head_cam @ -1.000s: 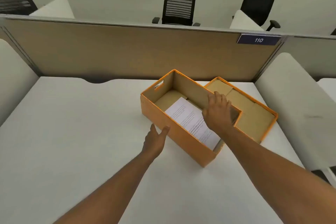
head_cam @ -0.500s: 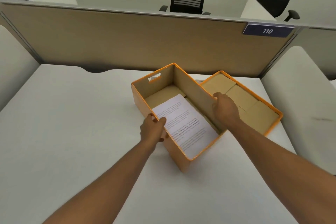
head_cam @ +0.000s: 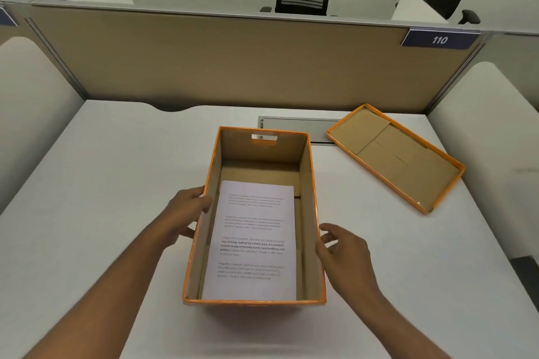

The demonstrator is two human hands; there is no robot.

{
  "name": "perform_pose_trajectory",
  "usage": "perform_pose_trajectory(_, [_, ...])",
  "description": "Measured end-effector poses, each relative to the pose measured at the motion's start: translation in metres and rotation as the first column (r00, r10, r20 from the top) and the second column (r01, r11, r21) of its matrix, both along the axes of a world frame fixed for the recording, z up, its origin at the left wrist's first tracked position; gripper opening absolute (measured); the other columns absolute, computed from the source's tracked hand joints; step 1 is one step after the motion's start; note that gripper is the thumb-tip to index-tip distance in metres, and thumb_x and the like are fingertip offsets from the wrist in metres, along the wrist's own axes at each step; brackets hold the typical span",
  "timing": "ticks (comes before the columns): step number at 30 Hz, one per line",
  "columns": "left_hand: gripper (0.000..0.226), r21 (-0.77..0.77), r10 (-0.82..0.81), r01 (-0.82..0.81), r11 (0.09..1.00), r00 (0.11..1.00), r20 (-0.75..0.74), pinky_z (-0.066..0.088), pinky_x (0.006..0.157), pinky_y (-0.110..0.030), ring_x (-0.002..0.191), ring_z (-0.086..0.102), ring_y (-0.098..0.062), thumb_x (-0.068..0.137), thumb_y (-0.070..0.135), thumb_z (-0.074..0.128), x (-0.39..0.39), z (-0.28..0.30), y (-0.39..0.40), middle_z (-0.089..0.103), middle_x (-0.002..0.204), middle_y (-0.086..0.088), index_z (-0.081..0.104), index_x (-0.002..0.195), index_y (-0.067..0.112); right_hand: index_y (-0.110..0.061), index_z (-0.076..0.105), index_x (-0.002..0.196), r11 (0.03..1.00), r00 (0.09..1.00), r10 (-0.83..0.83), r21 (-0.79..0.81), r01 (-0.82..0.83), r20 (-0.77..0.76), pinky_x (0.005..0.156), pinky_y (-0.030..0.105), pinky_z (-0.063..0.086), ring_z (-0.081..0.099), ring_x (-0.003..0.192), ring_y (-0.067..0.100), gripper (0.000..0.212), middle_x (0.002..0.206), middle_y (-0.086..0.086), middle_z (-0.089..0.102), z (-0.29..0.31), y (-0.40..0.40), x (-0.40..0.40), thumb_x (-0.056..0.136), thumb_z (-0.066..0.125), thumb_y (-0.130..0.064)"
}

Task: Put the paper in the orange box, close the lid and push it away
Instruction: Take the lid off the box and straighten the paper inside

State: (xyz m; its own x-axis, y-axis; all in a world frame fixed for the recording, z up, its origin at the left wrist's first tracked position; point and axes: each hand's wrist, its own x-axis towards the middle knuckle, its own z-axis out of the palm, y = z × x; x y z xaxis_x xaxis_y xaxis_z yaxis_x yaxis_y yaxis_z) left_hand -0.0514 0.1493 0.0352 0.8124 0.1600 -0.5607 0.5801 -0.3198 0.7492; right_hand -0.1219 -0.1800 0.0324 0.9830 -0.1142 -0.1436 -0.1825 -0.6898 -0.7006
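Right hand [head_cam: 344,251]: ours, fingers loosely spread and curled, just beside the right wall of the box; we cannot tell if the fingertips touch the card. It holds nothing.
Left hand [head_cam: 182,217]: fingers spread, thumb hooked over the left rim, palm against the outer wall, so it steadies the box and does not pinch.
Printed paper [head_cam: 250,239]: already lying flat on the box floor, toward the near end, text facing up, its long side running along the box.
Orange box [head_cam: 318,242]: open, long axis pointing straight away from us, between our two hands; brown raw card inside, orange skin outside, a handle slot cut in the far wall.
Lid [head_cam: 393,157]: a shallow orange tray with brown inside facing up, resting on the desk to the far right of the box, apart from it, long axis skewed diagonally.
Nearer hand: the right one, we judge, since the lid lies ahead and to its right; the lid needs flipping and turning to line up.
White desk [head_cam: 102,183]: smooth and matte, with free room beyond the box for the push.
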Motion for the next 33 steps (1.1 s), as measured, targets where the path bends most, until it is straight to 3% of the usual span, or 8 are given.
perform_pose_trajectory(4, [0.025, -0.035, -0.013, 0.012, 0.999, 0.999, -0.036, 0.062, 0.054, -0.035, 0.088, 0.071, -0.027, 0.094, 0.021, 0.052, -0.015, -0.018, 0.002, 0.074, 0.099, -0.005, 0.075, 0.103, 0.028, -0.024, 0.065, 0.124, 1.0, 0.998, 0.002, -0.021, -0.004, -0.07, 0.073, 0.024, 0.053, 0.069, 0.068, 0.002, 0.038, 0.094, -0.012, 0.072, -0.005, 0.004, -0.012, 0.092, 0.067, -0.044])
perform_pose_trajectory(7, [0.048, 0.006, 0.047, -0.047, 0.999, 0.999, -0.013, 0.061, 0.079, -0.046, 0.117, 0.064, -0.032, 0.095, 0.041, 0.054, -0.015, -0.027, 0.001, 0.064, 0.138, -0.004, 0.057, 0.143, 0.032, -0.028, 0.059, 0.126, 0.996, 0.997, -0.001, -0.085, -0.005, -0.074, 0.069, 0.026, 0.051, 0.069, 0.073, 0.004, 0.039, 0.104, -0.01, 0.07, -0.006, 0.002, 0.003, 0.092, 0.063, -0.046])
perform_pose_trajectory(10, [0.062, 0.162, 0.081, -0.104, 0.981, 0.986, 0.146, 0.041, 0.112, -0.054, 0.145, 0.042, -0.035, 0.101, 0.053, 0.047, -0.005, -0.031, -0.002, 0.042, 0.163, -0.006, 0.039, 0.157, 0.029, -0.023, 0.053, 0.136, 0.998, 0.999, -0.026, -0.061, 0.023, -0.048, 0.082, 0.034, 0.053, 0.069, 0.095, 0.017, 0.048, 0.121, 0.001, 0.068, -0.01, 0.006, 0.036, 0.096, 0.056, -0.05])
perform_pose_trajectory(13, [0.065, 0.135, 0.071, -0.096, 0.986, 0.981, 0.18, 0.029, 0.12, -0.051, 0.153, 0.031, -0.033, 0.104, 0.059, 0.038, 0.01, -0.03, -0.011, 0.033, 0.168, -0.006, 0.029, 0.161, 0.03, -0.019, 0.042, 0.149, 0.996, 0.993, -0.068, 0.051, 0.074, -0.101, 0.102, 0.045, 0.048, 0.057, 0.126, 0.031, 0.055, 0.145, 0.012, 0.055, -0.014, 0.02, 0.077, 0.103, 0.044, -0.049])
perform_pose_trajectory(17, [0.06, 0.081, -0.019, 0.003, 0.997, 0.981, 0.192, 0.031, 0.118, -0.049, 0.15, 0.036, -0.036, 0.108, 0.055, 0.026, 0.01, -0.037, -0.024, 0.039, 0.164, -0.008, 0.027, 0.161, 0.027, -0.013, 0.044, 0.147, 0.985, 0.978, -0.114, 0.107, 0.134, -0.174, 0.105, 0.042, 0.038, 0.047, 0.135, 0.033, 0.058, 0.151, 0.012, 0.049, -0.028, 0.045, 0.099, 0.107, 0.025, -0.05])
perform_pose_trajectory(22, [0.057, 0.123, 0.039, -0.073, 0.99, 0.965, 0.258, 0.038, 0.1, -0.036, 0.14, 0.05, -0.035, 0.11, 0.049, 0.024, -0.011, -0.051, -0.026, 0.051, 0.155, -0.011, 0.034, 0.159, 0.022, -0.008, 0.058, 0.116, 0.989, 0.986, -0.149, 0.0, 0.15, -0.076, 0.08, 0.033, 0.036, 0.059, 0.101, 0.026, 0.056, 0.117, 0.014, 0.064, -0.044, 0.058, 0.083, 0.107, 0.023, -0.05])
perform_pose_trajectory(26, [0.057, 0.129, 0.047, -0.084, 0.988, 0.963, 0.267, 0.038, 0.102, -0.037, 0.142, 0.048, -0.034, 0.109, 0.05, 0.025, -0.026, -0.06, -0.021, 0.049, 0.158, -0.009, 0.034, 0.159, 0.023, -0.011, 0.056, 0.11, 0.991, 0.989, -0.135, -0.027, 0.134, -0.067, 0.08, 0.032, 0.038, 0.058, 0.096, 0.023, 0.05, 0.115, 0.013, 0.064, -0.048, 0.058, 0.07, 0.107, 0.023, -0.05])
perform_pose_trajectory(33, [0.057, 0.129, 0.054, -0.097, 0.987, 0.953, 0.299, 0.038, 0.085, -0.024, 0.134, 0.056, -0.032, 0.107, 0.053, 0.028, -0.055, -0.074, -0.011, 0.055, 0.152, -0.007, 0.038, 0.157, 0.026, -0.014, 0.057, 0.114, 0.987, 0.984, -0.161, 0.015, 0.162, -0.073, 0.092, 0.036, 0.045, 0.061, 0.106, 0.023, 0.053, 0.114, 0.006, 0.063, -0.056, 0.06, 0.036, 0.106, 0.023, -0.054])
